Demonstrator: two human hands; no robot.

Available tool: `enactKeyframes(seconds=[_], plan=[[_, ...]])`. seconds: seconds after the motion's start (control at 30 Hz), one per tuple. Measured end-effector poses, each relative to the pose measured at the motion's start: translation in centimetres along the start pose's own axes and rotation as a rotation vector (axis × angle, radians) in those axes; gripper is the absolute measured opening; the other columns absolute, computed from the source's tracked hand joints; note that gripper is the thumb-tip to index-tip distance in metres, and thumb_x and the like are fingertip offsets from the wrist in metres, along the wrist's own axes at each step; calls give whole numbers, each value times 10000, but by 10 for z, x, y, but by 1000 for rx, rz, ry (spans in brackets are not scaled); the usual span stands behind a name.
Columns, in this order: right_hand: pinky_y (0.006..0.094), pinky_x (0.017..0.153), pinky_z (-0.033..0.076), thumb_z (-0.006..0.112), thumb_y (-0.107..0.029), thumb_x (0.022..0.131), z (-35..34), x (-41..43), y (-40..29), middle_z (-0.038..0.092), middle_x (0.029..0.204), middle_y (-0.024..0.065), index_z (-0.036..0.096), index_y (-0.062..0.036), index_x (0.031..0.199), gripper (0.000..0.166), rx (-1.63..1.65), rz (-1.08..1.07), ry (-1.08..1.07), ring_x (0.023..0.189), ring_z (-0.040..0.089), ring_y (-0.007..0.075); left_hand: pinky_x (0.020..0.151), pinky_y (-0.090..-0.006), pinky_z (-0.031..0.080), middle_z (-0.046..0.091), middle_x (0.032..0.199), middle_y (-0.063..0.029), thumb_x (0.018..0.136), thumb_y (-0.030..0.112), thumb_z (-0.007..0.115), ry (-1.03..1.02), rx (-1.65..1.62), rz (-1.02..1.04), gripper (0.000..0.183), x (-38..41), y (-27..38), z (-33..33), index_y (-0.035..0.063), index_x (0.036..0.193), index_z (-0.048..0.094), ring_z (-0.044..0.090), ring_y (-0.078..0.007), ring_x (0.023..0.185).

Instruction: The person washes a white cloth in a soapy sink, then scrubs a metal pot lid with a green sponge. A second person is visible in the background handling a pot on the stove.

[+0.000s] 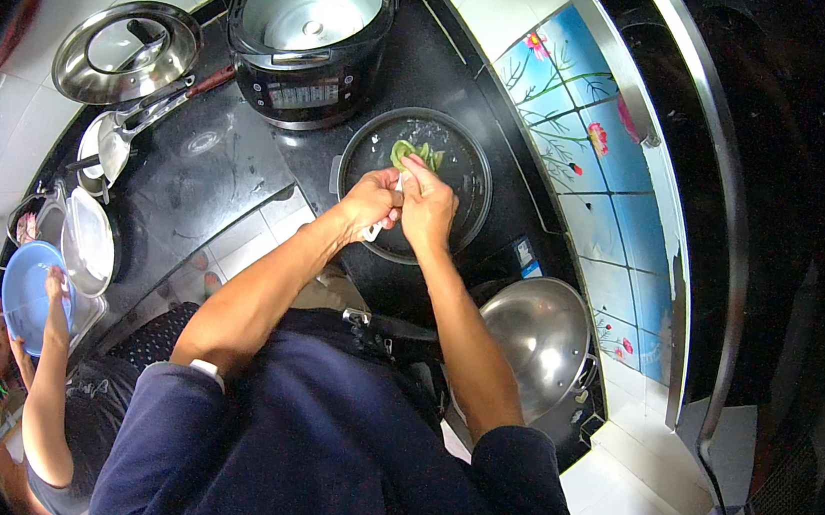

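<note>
Both hands are close together over a round dark pan [462, 217] on the black counter. My left hand [373, 197] is closed around a white-handled kitchen utensil [372, 232]; its working end is mostly hidden by my fingers. Beside it, my right hand [430, 203] has its thumb and forefinger at curled green vegetable pieces [416, 155], which show just past the fingertips. The pan has a grey rim, a small side handle and pale wet specks or reflections inside. How deep it is cannot be made out.
A black rice cooker [302, 87] stands uncovered behind the pan. A steel wok [535, 346] lies to the right. At left are a steel lid [128, 54], ladles [116, 151] and a co-worker's hand [57, 284] in a blue basin [38, 301] by the tap.
</note>
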State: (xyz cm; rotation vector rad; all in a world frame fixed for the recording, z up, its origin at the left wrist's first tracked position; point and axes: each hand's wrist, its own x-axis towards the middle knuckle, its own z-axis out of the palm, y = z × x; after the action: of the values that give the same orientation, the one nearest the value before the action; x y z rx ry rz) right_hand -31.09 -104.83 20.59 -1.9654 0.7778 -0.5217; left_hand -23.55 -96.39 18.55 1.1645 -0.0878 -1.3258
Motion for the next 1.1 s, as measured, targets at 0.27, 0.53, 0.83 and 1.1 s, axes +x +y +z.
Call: enactKeyframes(seconds=[0.27,0.53,0.83,1.1], plan=[[318,641,496,467,-180,966,11,46,51,663,818,95,635,16,1014,262,208,373,98,692,619,178,372,-212,329,513,681,22,894,-53,488,-153,23,-11,432,-11,7,6,73,1308,505,428,-63,456],[388,599,532,383,-279,1006,17,46,46,630,862,132,576,32,993,367,924,878,333,716,637,259,385,-210,383,543,736,25,953,30,501,-81,29,24,375,-12,6,11,72,1325,510,408,-52,455],[369,535,533,370,-351,1022,18,33,58,644,870,171,588,73,1024,477,602,882,480,634,633,274,411,-241,455,585,707,4,1006,155,459,-33,-39,118,269,7,-3,31,69,1236,569,438,-61,428],[467,772,490,537,-194,947,-7,11,29,668,906,234,591,14,1070,248,-260,265,126,853,654,394,527,-258,483,667,773,-51,981,192,533,323,-8,206,201,50,-24,3,28,944,644,584,-120,592]])
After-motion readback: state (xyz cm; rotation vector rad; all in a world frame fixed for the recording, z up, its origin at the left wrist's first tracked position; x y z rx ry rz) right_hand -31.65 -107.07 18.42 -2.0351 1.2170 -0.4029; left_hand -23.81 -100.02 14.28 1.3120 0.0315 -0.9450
